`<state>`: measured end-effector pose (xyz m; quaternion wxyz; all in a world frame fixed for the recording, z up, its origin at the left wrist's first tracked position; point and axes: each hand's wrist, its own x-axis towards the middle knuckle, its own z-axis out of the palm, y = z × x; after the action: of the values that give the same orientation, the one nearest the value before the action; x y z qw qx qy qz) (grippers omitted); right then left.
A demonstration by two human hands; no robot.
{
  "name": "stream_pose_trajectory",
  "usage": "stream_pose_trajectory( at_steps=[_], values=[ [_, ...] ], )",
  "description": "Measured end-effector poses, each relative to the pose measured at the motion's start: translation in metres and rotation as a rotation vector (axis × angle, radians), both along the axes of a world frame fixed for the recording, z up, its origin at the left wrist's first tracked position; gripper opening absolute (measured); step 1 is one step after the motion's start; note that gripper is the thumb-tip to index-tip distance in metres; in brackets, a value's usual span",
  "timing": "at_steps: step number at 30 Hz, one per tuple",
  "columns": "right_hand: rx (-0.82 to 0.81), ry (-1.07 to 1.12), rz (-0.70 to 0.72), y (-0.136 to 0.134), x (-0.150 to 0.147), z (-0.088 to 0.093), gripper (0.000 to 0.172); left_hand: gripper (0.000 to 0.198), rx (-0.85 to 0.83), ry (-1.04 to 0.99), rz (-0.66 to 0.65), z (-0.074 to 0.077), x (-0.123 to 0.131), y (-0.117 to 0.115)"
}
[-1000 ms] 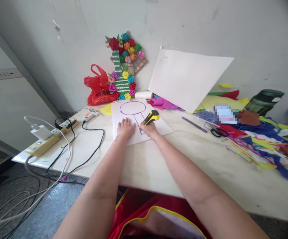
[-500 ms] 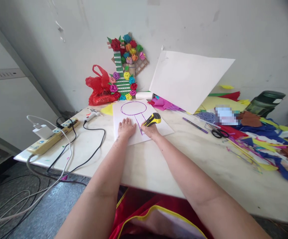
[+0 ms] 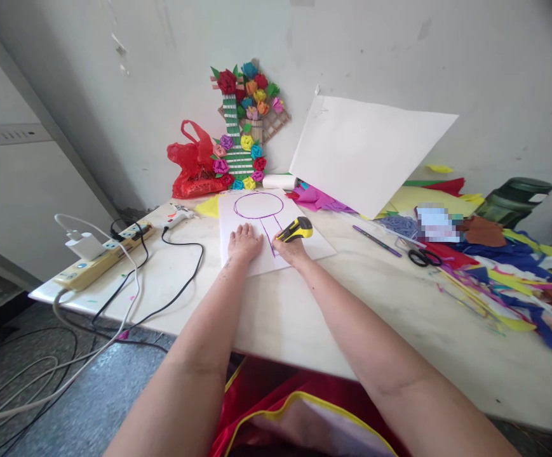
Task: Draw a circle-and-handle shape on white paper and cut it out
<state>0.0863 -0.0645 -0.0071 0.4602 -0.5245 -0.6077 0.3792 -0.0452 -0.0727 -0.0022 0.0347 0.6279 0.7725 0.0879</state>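
Note:
A white sheet point(image 3: 237, 257) lies on the table, with a purple oval and two slanting purple lines below it drawn on its surface. My left hand point(image 3: 246, 242) rests flat on the sheet, fingers stretched out, to the left of the lines. In my right hand point(image 3: 291, 251) is a yellow and black utility knife point(image 3: 297, 230), its butt end tilted up to the right. The knife's front end is down at the left slanting line; its tip is too small to make out.
A purple pen point(image 3: 376, 241) and black scissors point(image 3: 424, 256) lie to the right, before a heap of coloured scraps point(image 3: 514, 279). White board point(image 3: 371, 149) leans at the back. A glue gun point(image 3: 176, 219), power strip point(image 3: 85, 270) and cords are leftward. Paper flowers point(image 3: 247, 145) stand behind.
The whole view has shifted slightly. My right hand and the utility knife have barely moved along the drawn line; my left hand stays flat on the sheet.

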Motion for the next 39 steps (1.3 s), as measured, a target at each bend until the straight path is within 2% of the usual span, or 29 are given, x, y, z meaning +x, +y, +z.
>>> stream_pose_trajectory(
  at_steps=[7, 21, 31, 39],
  values=[
    [-0.006, 0.012, 0.043, -0.0038, 0.0022, 0.0030, 0.003, 0.067, -0.005, 0.004, -0.011, 0.0034, 0.0019, -0.0039],
    [0.022, -0.070, -0.013, 0.0000, 0.0031, -0.0002, 0.005, 0.067, -0.012, -0.009, -0.004, 0.0024, 0.0012, -0.0018],
    [-0.033, -0.018, -0.008, -0.0006, 0.0032, -0.0037, 0.006, 0.069, -0.005, -0.004, -0.007, -0.0010, -0.0007, 0.0012],
    [-0.049, -0.056, -0.017, 0.0001, 0.0035, -0.0068, 0.008, 0.069, -0.003, 0.007, -0.007, -0.0010, -0.0005, 0.0006]
  ],
)
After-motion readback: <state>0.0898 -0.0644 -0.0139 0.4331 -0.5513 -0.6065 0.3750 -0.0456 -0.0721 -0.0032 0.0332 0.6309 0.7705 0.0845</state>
